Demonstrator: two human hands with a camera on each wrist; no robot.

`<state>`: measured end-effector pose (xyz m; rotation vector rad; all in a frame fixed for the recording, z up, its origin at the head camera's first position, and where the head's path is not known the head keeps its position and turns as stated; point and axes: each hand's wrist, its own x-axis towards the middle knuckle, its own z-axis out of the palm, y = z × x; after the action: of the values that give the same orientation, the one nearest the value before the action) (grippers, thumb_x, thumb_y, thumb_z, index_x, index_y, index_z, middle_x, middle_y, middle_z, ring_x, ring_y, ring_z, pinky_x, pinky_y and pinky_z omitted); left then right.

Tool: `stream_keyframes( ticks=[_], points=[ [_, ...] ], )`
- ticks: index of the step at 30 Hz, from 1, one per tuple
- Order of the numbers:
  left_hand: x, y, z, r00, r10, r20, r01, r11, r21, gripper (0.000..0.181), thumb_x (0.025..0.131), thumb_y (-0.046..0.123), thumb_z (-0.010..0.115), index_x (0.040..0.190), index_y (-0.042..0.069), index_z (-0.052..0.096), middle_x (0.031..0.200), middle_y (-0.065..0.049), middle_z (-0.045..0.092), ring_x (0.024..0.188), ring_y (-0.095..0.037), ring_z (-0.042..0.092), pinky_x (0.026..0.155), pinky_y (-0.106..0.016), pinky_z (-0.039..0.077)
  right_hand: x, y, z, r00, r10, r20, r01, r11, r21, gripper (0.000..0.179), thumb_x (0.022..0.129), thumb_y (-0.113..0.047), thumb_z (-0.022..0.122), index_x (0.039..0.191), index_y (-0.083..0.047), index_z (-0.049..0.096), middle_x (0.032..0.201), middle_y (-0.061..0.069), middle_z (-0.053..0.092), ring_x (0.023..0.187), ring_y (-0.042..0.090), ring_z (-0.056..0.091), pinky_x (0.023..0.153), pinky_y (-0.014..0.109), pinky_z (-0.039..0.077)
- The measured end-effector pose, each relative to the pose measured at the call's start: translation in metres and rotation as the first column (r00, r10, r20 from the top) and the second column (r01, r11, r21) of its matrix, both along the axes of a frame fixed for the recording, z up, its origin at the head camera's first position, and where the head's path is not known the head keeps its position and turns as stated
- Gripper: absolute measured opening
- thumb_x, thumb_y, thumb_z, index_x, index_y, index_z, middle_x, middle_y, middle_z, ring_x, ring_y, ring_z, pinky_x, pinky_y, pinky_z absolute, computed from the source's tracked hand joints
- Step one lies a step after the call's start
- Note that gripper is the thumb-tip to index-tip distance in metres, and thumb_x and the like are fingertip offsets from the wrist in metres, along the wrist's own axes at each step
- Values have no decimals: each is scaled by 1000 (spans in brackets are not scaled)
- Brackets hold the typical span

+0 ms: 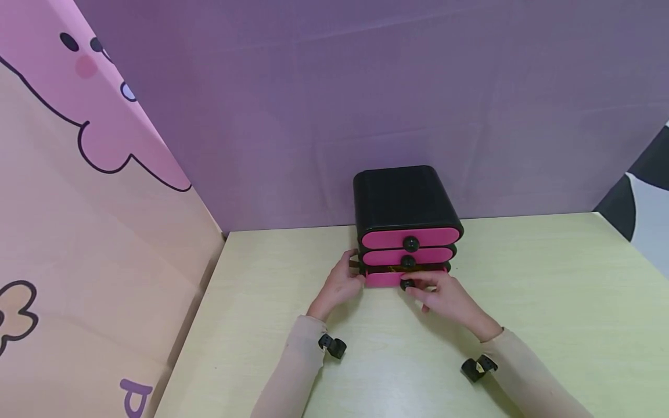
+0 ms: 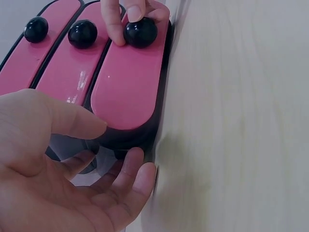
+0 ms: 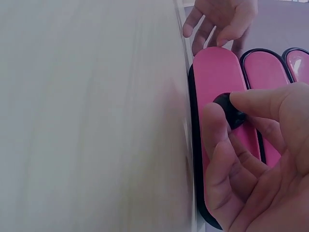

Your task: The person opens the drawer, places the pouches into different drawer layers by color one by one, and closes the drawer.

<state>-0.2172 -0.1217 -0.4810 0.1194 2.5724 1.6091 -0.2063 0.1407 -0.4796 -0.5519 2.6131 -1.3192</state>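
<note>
A black chest of drawers (image 1: pixel 401 197) with three pink drawer fronts stands at the back of the table. Its bottom drawer (image 1: pixel 381 280) is pulled out a little, and something golden (image 1: pixel 399 269) shows in the gap. My right hand (image 1: pixel 444 297) pinches that drawer's round black knob (image 3: pixel 231 111) between thumb and fingers. At the chest's left side is my left hand (image 1: pixel 342 284). In the left wrist view its thumb (image 2: pixel 79 123) lies at the end of the bottom drawer front, with the other fingers loosely bent beside the chest.
The middle drawer (image 1: pixel 376 257) and top drawer (image 1: pixel 384 239) sit closed above, each with a black knob. A purple cloth wall (image 1: pixel 313 116) rises close behind the chest. On the left, a printed panel (image 1: pixel 104 244) borders the pale wooden table (image 1: pixel 251 325).
</note>
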Motion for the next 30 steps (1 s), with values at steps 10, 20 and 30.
stream_keyframes(
  ticks=[10,20,30],
  points=[
    [-1,-1,-1,1000,-10,3,10,1000,12,66,98,13,62,159,5,39,143,-23,62,125,-36,67,108,-50,54,-7,-2,-2,1000,-14,-5,14,1000,-18,33,100,-20,75,132,-9,75,101,11,78,59,18,68,55,28,46],
    [0,0,0,1000,1,7,-1,1000,13,65,101,17,66,159,5,40,143,-23,62,126,-35,67,108,-49,55,-12,-3,-5,999,-31,8,32,999,-36,33,100,-16,73,131,-4,75,98,13,78,63,20,70,55,28,49],
    [2,1,2,1000,13,14,-13,1000,14,66,102,19,67,160,4,39,142,-22,62,126,-35,67,107,-49,56,-16,-3,-9,999,-42,26,44,997,-61,33,100,-17,73,131,-5,75,92,13,77,67,19,71,54,29,54]
  ],
)
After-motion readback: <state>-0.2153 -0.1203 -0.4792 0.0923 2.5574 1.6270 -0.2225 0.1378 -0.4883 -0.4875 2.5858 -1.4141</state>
